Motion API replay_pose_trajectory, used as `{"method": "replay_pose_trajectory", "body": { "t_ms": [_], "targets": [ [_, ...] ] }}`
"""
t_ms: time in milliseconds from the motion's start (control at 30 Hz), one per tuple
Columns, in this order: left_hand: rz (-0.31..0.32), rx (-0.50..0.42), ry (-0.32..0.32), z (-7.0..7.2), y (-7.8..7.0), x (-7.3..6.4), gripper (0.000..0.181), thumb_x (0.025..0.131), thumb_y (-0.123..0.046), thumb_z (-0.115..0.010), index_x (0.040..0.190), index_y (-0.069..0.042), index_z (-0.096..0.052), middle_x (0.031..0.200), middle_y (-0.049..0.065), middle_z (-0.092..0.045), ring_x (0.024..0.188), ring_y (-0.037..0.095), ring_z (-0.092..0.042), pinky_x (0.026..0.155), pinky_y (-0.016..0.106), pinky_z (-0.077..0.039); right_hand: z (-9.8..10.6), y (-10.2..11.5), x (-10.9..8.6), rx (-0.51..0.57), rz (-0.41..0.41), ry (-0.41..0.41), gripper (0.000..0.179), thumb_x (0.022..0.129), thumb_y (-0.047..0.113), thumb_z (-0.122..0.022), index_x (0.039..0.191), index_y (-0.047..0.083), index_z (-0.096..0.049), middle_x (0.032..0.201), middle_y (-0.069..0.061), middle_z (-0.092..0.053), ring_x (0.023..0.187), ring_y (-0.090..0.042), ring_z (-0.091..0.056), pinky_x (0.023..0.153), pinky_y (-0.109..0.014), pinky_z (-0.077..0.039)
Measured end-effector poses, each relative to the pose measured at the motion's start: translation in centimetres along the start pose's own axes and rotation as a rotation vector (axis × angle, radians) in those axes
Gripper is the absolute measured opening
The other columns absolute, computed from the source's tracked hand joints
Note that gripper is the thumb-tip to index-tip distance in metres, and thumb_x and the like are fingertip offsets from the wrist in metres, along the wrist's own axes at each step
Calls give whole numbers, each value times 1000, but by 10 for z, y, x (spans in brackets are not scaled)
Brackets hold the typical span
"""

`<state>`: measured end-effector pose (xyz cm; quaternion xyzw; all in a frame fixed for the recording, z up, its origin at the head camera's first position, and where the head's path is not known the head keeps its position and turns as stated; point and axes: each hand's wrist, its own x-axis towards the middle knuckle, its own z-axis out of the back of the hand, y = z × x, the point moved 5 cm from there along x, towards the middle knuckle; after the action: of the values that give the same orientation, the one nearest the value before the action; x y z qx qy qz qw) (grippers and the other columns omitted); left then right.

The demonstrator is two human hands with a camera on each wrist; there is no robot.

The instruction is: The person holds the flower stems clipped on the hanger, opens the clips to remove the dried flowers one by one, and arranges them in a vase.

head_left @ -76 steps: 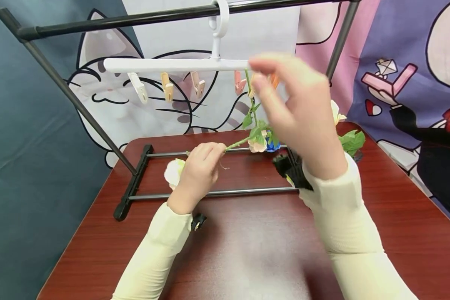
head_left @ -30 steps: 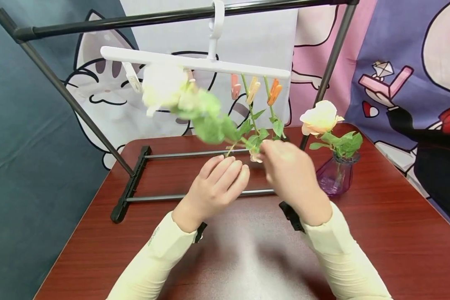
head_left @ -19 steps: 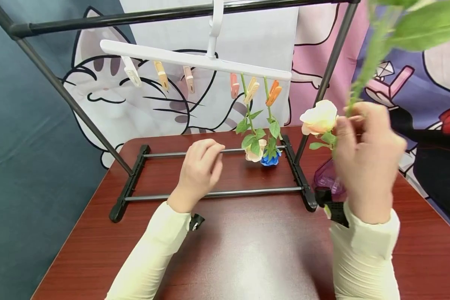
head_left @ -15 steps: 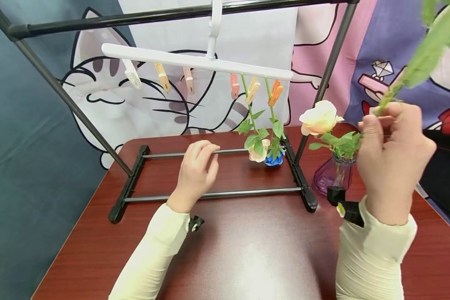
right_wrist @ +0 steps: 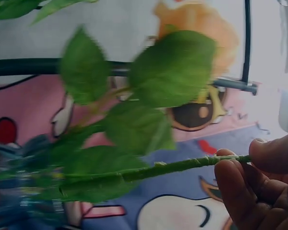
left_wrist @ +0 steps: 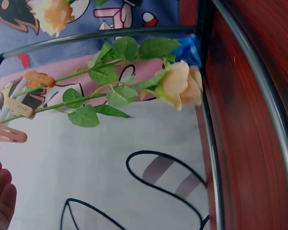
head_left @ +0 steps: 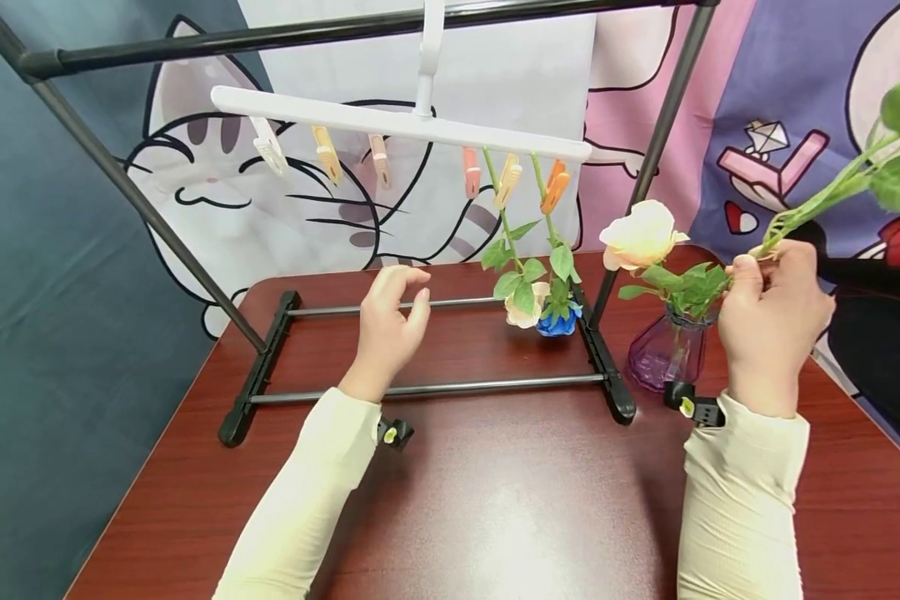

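My right hand (head_left: 776, 325) pinches the green stem (head_left: 817, 204) of a leafy rose near its end, beside the vase. That rose's bloom lies mostly beyond the head view's right edge. In the right wrist view the stem (right_wrist: 182, 166) sits between thumb and fingers, its cut end towards the vase. A purple glass vase (head_left: 667, 350) holds a pale yellow rose (head_left: 641, 236). My left hand (head_left: 390, 325), fingers loosely bent, hovers over the rack's base and holds nothing. Upside down from the white hanger (head_left: 397, 123) hang a peach rose (head_left: 527, 305) and a blue rose (head_left: 560, 320).
The hanger hooks over the black rack's top bar (head_left: 330, 33). Its yellow clip (head_left: 507, 181) and orange clip (head_left: 554, 187) grip the hanging stems; several other clips, such as the white one (head_left: 268, 146), hold nothing. The rack stands on a red-brown table (head_left: 487, 492).
Both hands were at the white rose's stem; my left hand has come off it. My right hand has carried the rose right, to the vase, then lowered slightly. The hanger has tilted down on the right.
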<state>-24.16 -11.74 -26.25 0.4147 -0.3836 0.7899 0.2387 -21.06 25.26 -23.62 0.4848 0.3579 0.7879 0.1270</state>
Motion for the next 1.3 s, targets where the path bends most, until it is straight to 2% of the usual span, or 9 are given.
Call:
{"method": "replay_pose_trajectory", "body": {
  "t_ms": [67,200,367,800,933,1033,1100,1167,1300],
  "targets": [
    [80,-36,-7,-3,6,6,14,81,2,-58,93,0,-64,94,13,-62,88,24,-58,72,32,-47,-4,-6,-2,-28,3,19,18,87,9,-51,100,-1,-59,86,-13,-69,73,-28,-57,64,-32,-34],
    [247,-130,-7,-13,19,16,13,82,1,-59,95,2,-64,92,14,-64,85,22,-58,75,27,-47,-11,-17,-6,-67,-14,81,17,89,9,-52,99,-3,-57,88,-21,-67,68,-19,-55,61,-27,-31],
    [412,-289,38,-32,29,31,20,84,1,-57,103,4,-62,97,18,-65,88,23,-61,77,25,-48,-18,-30,-12,-83,-38,188,21,91,12,-52,101,-6,-56,89,-27,-65,83,-43,-57,66,-40,-34],
    [671,-430,209,-78,21,69,39,90,-8,-58,128,-4,-53,119,12,-62,110,19,-59,93,22,-44,-21,-36,-18,-108,-2,215,20,90,12,-54,92,-8,-58,82,-28,-62,76,-44,-54,66,-49,-33],
    [713,-481,255,-89,15,76,40,91,-9,-57,130,-3,-51,123,14,-60,114,19,-57,94,24,-44,-17,-32,-15,-100,4,175,19,89,11,-54,93,-8,-57,82,-27,-63,73,-41,-53,61,-41,-32],
    [758,-525,292,-99,10,78,42,90,-8,-57,131,-3,-50,125,16,-58,116,21,-55,95,28,-44,-13,-29,-12,-101,-9,162,19,89,11,-55,93,-7,-59,82,-25,-64,67,-27,-50,59,-33,-30],
    [780,-523,314,-106,7,78,41,90,-10,-58,130,-4,-51,125,14,-58,116,21,-55,95,29,-43,-7,-25,-9,-94,-21,139,18,88,12,-55,93,-5,-60,76,-16,-65,63,-9,-47,61,-33,-31],
    [777,-510,315,-110,5,77,36,90,-11,-58,125,-4,-55,123,13,-60,115,21,-55,95,30,-43,0,-19,-4,-74,-29,99,18,87,12,-55,92,-3,-61,66,8,-62,60,7,-39,60,-27,-31],
    [745,-492,249,-113,4,77,25,91,-10,-58,114,-3,-63,115,13,-64,110,18,-58,91,26,-45,15,-5,9,5,-22,0,15,87,12,-52,82,2,-62,62,42,-42,60,24,-32,59,-16,-27]
  ]
}}
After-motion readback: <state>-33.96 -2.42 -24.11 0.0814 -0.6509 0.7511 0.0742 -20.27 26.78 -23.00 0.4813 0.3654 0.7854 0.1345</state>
